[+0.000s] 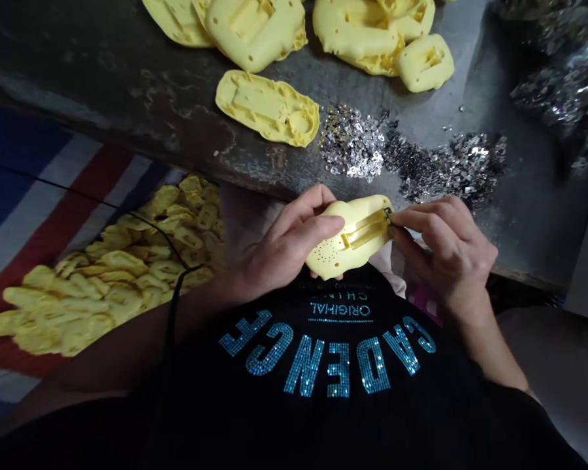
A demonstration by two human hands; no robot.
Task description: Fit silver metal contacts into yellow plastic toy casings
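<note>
My left hand [287,245] cradles a yellow plastic toy shell [330,251] from below and the side, with the thumb lying across its top. The shell has a small grid of speaker holes and a raised slotted channel. My right hand [443,254] pinches a small metal clip [387,214] between thumb and forefinger, right at the end of that channel. The clip touches the shell's edge. Its exact seating is hidden by my fingers.
A worn grey metal-topped bench [127,98] holds several yellow shells [267,108] and a heap of loose metal clips [353,142]. Silvery bags [556,94] lie at the far right. Many shells [102,274] are piled on a striped cloth at the left.
</note>
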